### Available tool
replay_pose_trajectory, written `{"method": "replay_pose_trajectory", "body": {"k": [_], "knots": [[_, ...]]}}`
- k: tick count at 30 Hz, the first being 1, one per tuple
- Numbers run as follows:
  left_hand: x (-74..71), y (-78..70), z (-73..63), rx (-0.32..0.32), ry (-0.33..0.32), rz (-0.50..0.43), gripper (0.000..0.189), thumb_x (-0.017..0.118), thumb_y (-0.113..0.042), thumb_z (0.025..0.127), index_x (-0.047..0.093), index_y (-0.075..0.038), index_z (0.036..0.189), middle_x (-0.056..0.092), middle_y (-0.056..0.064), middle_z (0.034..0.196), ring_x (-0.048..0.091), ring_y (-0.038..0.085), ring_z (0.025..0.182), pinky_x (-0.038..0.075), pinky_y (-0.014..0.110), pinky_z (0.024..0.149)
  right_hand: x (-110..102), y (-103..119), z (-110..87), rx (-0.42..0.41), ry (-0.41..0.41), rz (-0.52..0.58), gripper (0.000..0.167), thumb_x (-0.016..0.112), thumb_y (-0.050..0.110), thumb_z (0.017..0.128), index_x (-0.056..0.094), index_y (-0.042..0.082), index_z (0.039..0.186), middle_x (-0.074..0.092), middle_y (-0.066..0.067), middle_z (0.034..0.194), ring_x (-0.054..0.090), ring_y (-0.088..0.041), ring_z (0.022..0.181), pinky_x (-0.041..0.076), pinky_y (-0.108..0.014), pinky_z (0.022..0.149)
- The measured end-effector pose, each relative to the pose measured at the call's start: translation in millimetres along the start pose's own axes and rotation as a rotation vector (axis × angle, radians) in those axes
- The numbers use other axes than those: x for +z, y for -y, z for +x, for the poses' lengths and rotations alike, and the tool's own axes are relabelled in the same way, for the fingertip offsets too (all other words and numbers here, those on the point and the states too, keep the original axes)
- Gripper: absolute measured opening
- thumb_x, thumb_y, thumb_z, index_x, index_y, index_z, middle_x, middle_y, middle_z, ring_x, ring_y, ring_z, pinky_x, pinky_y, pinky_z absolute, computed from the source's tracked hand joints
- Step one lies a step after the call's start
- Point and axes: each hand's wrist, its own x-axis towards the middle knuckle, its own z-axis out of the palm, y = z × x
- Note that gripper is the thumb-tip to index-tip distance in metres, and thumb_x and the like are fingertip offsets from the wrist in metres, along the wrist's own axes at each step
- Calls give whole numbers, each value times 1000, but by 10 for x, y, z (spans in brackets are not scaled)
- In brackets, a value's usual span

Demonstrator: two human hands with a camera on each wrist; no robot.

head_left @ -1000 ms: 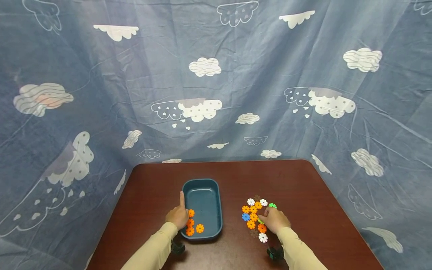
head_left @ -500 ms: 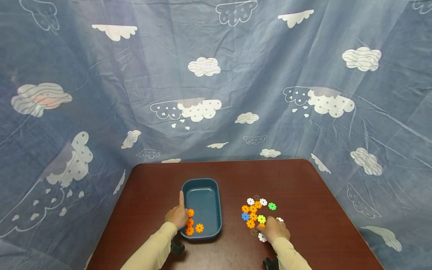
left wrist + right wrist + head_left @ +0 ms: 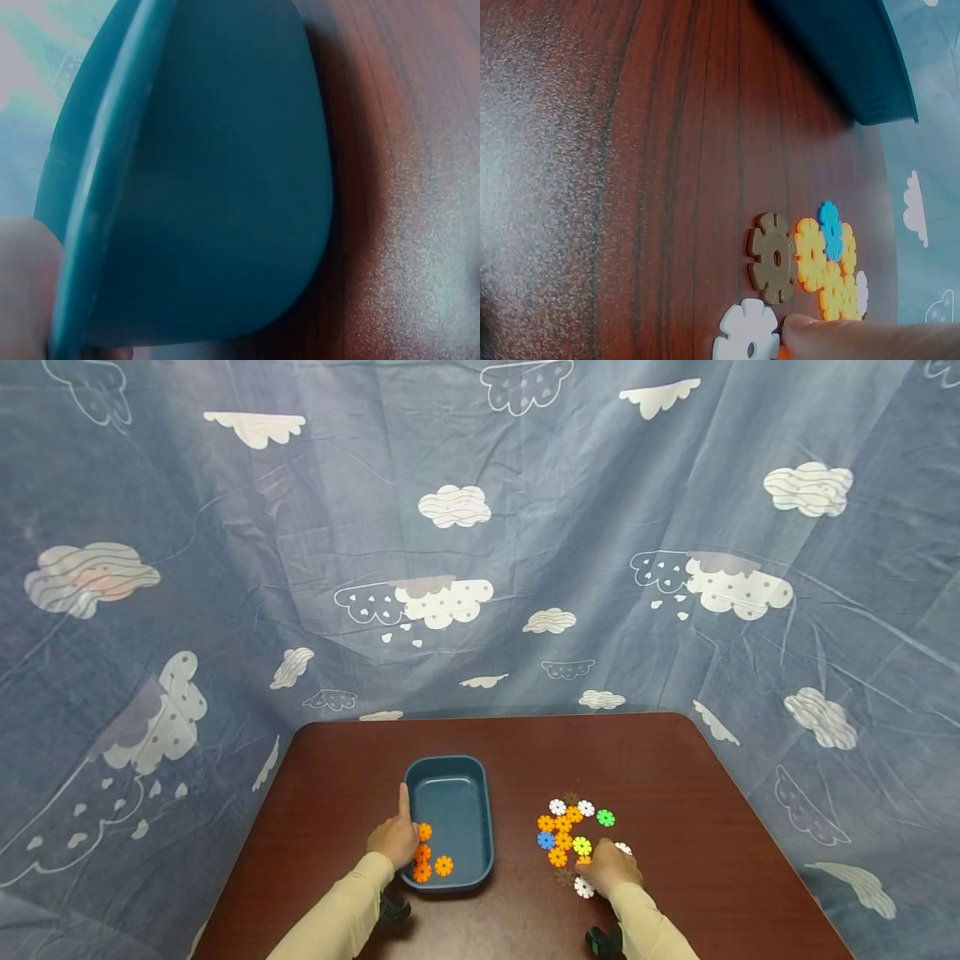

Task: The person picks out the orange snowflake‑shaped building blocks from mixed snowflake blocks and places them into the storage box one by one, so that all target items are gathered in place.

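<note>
In the head view my left hand [image 3: 393,841] grips the left rim of a dark blue-green plastic tray [image 3: 489,827], with the index finger stretched along the rim. The left wrist view has a fingertip [image 3: 26,277] inside the tray wall [image 3: 225,172]. Several orange snowflake discs [image 3: 444,866] lie in the tray's near left part. My right hand [image 3: 615,866], fingers bent down, pinches an orange snowflake disc [image 3: 584,861] at the near side of a loose group. In the right wrist view the thumb [image 3: 832,337] overlaps that disc, beside a white disc [image 3: 746,330] and a brown disc [image 3: 771,259].
Orange, white and brown discs, a blue disc [image 3: 546,840], a yellow-green disc [image 3: 582,846] and a green disc [image 3: 605,817] lie flat on the brown table [image 3: 517,760]. Another white disc [image 3: 623,847] is partly behind my right hand. A cloud-patterned curtain [image 3: 517,543] surrounds the table.
My right hand has moved nearer from the yellow-green disc to the orange one, uncovering the yellow-green and green discs. The left hand and the tray have stayed put.
</note>
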Motion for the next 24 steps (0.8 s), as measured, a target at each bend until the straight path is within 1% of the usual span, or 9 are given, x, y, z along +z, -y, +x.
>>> {"method": "replay_pose_trajectory", "body": {"k": [1,3,5,8,10,13,19,22,24], "knots": [[-2,-2,-1,0,-1,-1,79,52,-18,99,8,-7,163,48,3,56,39,20,46,31,35,48,6,-1,-2,-19,-13,4,62,79,27,81,55,-19,116,67,-22,94,63,-42,88,51,-56,80],[-4,-4,-2,0,-3,-3,78,52,-18,99,9,-7,163,48,4,56,39,20,46,31,35,48,24,-1,-3,-52,-34,20,57,80,21,81,53,-18,112,64,-18,88,62,-35,80,50,-51,77],[-5,-5,-4,-1,-3,-4,78,52,-17,99,9,-7,163,47,4,56,39,20,46,31,35,48,40,-11,-4,-81,-57,31,45,79,17,82,55,-13,104,62,-14,83,60,-31,75,49,-47,73],[-7,-7,-6,-1,1,-5,79,52,-17,99,7,-7,163,47,4,56,39,20,46,31,35,47,47,-25,-13,-87,-71,59,26,76,12,84,54,-1,89,56,-9,75,55,-25,70,44,-41,66],[-7,-7,-6,2,0,-3,80,52,-17,99,7,-7,163,47,4,55,39,20,46,31,35,47,31,-44,-14,-87,-82,65,20,73,11,86,54,4,83,56,-6,73,54,-24,69,42,-39,64],[-8,-5,-8,6,-4,-1,80,52,-16,98,7,-7,163,46,3,54,37,19,45,30,34,46,-38,-71,-6,-74,-96,97,18,66,11,90,54,8,78,53,-4,70,51,-22,68,39,-36,63],[-8,-2,-5,7,-15,7,80,54,-16,97,9,-6,163,45,3,54,38,19,45,31,34,46,-305,-104,66,-46,-110,248,20,63,17,96,58,7,80,51,-2,67,47,-19,61,36,-32,56],[-11,-4,-5,6,-16,6,80,55,-17,97,10,-6,163,46,3,55,39,20,45,31,34,47,-456,-69,114,-41,-92,372,18,62,16,98,66,1,89,64,-8,76,60,-19,64,45,-32,57],[-11,-3,-7,6,-16,4,80,55,-17,97,10,-7,163,46,3,54,39,20,45,32,34,46,-548,-27,140,-41,-67,462,22,59,15,101,70,-4,100,70,-16,91,68,-20,71,55,-35,64]]}}
